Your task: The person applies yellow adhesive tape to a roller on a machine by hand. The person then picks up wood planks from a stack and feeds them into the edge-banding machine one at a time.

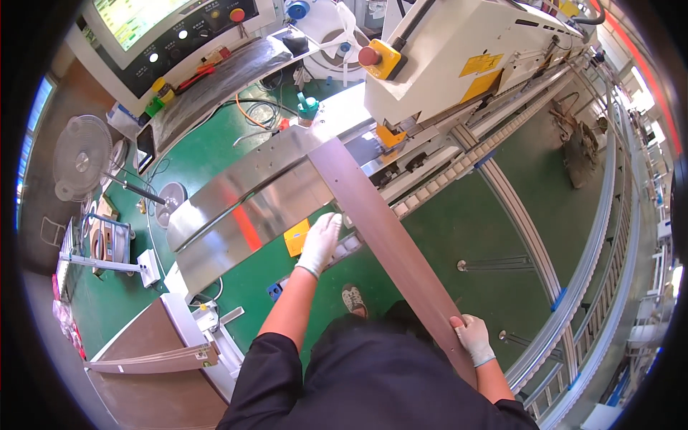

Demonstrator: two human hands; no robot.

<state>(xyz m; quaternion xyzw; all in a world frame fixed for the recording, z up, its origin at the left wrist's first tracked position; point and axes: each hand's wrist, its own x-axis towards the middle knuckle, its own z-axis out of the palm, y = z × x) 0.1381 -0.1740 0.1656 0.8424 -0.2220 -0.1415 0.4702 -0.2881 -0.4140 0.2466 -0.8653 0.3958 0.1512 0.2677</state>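
Feeding step: left hand point(320, 241) presses flat on the long brown board point(380, 236), right hand point(473, 338) grips its near end. Next, I'd judge, a straight push into the white machine point(459, 64).

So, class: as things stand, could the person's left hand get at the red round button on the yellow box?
Probably not: the left hand rests on the long brown panel, and the red button sits far beyond, across the metal infeed table.

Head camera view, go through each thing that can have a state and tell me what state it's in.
Long brown panel: held flat, far end on the steel infeed table.
Left hand: gloved, resting on the panel's left edge.
Right hand: gloved, gripping the panel's near end.
Control screen: lit.
Floor fan: too blurred to tell whether it is spinning.
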